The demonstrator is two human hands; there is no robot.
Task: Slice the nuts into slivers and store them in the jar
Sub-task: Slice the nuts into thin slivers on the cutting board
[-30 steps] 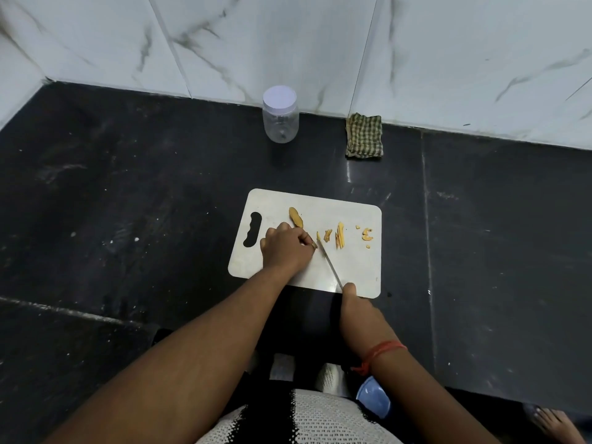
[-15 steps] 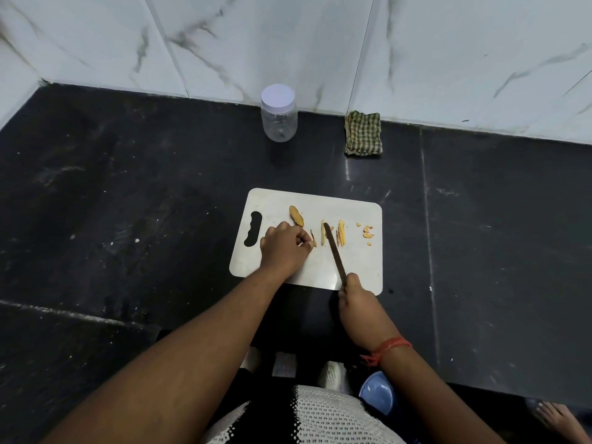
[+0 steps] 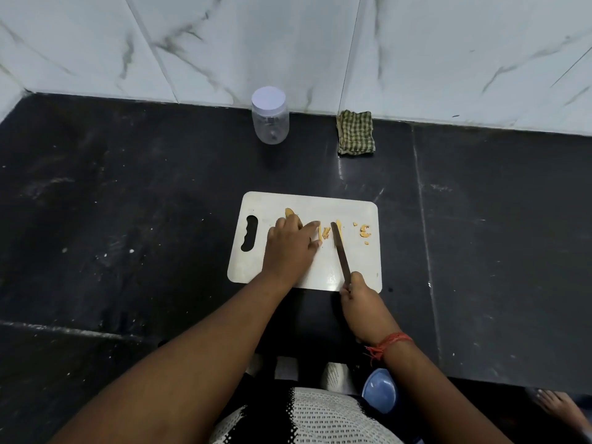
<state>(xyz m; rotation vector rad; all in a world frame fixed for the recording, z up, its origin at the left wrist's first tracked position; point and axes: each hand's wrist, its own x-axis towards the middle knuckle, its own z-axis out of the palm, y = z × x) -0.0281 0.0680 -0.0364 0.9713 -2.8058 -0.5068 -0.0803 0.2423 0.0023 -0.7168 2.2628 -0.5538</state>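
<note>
A white cutting board (image 3: 358, 267) lies on the black counter. On it are yellow nut slivers (image 3: 326, 232), small bits (image 3: 364, 232) to the right and a whole nut piece (image 3: 290, 213) at the back. My left hand (image 3: 290, 248) rests on the board with its fingers stretched toward the slivers, partly covering the whole piece. My right hand (image 3: 360, 291) grips the handle of a knife (image 3: 340, 251) at the board's front edge; the blade lies across the slivers. A clear plastic jar (image 3: 269, 115) with a white lid stands closed by the wall.
A folded green checked cloth (image 3: 355, 133) lies against the marble wall, right of the jar. A blue bowl (image 3: 379, 390) sits below the counter's front edge near my body. A bare foot (image 3: 557, 408) shows at the lower right.
My left hand's fingers have uncurled and reached right toward the slivers. The knife has shifted right, from beside my left fingers onto the cut slivers.
</note>
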